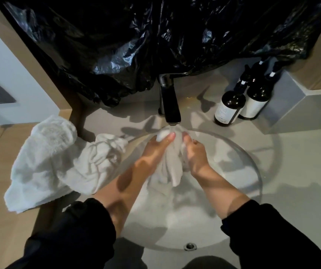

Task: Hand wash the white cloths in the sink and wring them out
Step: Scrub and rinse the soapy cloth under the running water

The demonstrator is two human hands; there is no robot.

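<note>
Black sleeves cover both forearms at the bottom edge, pushed back from the wrists. Two dark pump bottles stand touching each other on the counter right of the faucet. Each carries a white label, with print too small to read.

Both hands reach forward over the sink, side by side under the spout. The left hand grips the bunched top of a wet white cloth, a fingertip pressed on it. The right hand is curled round the same cloth just beside it. Water runs onto the cloth, whose tail hangs into the basin. A pile of white cloths lies on the counter's left, touching the rim. Black plastic sheeting hangs behind the faucet.
</note>
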